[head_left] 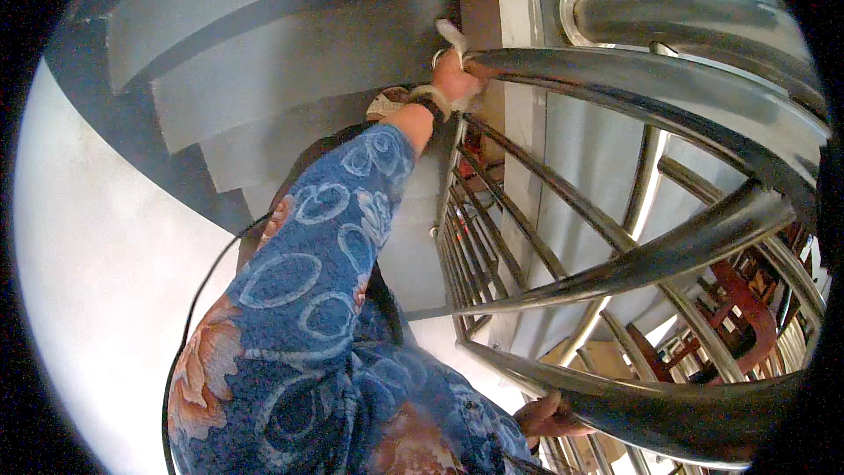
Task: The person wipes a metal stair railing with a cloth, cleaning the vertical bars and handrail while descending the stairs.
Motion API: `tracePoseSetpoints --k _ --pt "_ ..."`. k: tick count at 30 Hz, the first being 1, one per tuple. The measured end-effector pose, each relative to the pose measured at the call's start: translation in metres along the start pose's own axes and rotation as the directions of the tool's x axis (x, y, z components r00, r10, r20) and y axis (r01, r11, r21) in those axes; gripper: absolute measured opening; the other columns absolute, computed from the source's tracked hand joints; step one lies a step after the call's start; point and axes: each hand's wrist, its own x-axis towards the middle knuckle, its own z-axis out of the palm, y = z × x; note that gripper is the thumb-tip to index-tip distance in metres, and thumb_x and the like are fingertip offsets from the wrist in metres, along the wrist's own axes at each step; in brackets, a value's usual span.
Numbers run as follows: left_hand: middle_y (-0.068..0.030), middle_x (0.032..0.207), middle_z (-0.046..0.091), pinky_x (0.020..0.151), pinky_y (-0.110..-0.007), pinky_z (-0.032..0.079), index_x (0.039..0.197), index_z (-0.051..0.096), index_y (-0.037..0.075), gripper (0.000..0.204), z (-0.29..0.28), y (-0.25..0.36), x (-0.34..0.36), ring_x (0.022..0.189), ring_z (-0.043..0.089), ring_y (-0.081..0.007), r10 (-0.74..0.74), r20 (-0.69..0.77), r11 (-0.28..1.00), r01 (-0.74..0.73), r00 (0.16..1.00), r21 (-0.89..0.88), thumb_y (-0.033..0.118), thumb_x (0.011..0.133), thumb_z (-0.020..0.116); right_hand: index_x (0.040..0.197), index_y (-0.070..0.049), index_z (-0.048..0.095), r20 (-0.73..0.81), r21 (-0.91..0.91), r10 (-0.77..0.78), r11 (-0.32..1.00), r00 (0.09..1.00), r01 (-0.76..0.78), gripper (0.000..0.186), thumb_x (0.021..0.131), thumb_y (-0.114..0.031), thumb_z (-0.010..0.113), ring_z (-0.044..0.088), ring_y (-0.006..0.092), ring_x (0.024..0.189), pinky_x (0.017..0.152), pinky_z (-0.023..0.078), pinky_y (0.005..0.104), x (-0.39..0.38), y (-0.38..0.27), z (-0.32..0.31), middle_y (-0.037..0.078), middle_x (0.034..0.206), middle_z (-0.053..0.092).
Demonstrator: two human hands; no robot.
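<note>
My left hand (457,77), with a bangle and a dark band at the wrist, reaches far ahead. Its fingers close around the far end of the upper steel handrail (580,63). From this fist sticks out a small pale piece, seemingly cloth (451,33); the rest of it is hidden. Close to my body at the lower right, my right hand (556,415) grips the lower steel handrail (668,409), its fingers partly hidden by the tube. Blue flowered sleeves cover both arms.
Grey stairs (264,79) curve down the left and centre beside a white wall (97,255). A shoe (387,104) rests on a step under my left wrist. Thin steel bars (510,202) fill the railing. Beyond them stands reddish-brown furniture (747,308). A black cable (198,299) hangs at my left.
</note>
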Motion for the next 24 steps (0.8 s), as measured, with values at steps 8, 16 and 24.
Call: tracePoseSetpoints --k 8,16,24 --pt "-0.0210 0.089 0.065 0.073 -0.041 0.049 0.090 0.061 -0.003 0.035 0.048 -0.048 -0.001 0.084 0.063 -0.0364 -0.105 -0.450 0.987 0.148 0.887 0.062 0.022 0.069 0.075 0.142 -0.005 0.017 -0.002 0.006 -0.113 0.994 0.994 0.113 0.094 0.074 -0.034 0.075 0.045 0.0307 0.113 0.095 0.041 0.0428 0.005 0.005 -0.004 0.019 0.135 0.036" --pt "-0.0133 0.091 0.066 0.074 -0.037 0.048 0.098 0.059 0.003 0.037 0.054 -0.032 -0.029 0.082 0.063 -0.0272 -0.145 -0.427 0.988 0.105 0.893 -0.116 0.024 0.072 0.074 0.143 -0.005 0.016 -0.018 -0.023 -0.116 0.993 0.993 0.116 0.092 0.076 -0.031 0.073 0.043 0.0303 0.117 0.097 0.039 0.0436 -0.002 0.014 -0.005 0.020 0.137 0.033" --pt "-0.0152 0.095 0.064 0.077 -0.037 0.048 0.100 0.057 0.000 0.048 0.037 -0.122 -0.017 0.085 0.062 -0.0288 -0.146 -0.108 0.988 0.140 0.983 -0.058 0.037 0.076 0.073 0.143 -0.004 0.015 -0.037 -0.024 -0.099 0.995 0.994 0.098 0.089 0.078 -0.026 0.071 0.041 0.0300 0.119 0.099 0.038 0.0443 -0.001 0.009 -0.005 0.020 0.139 0.032"
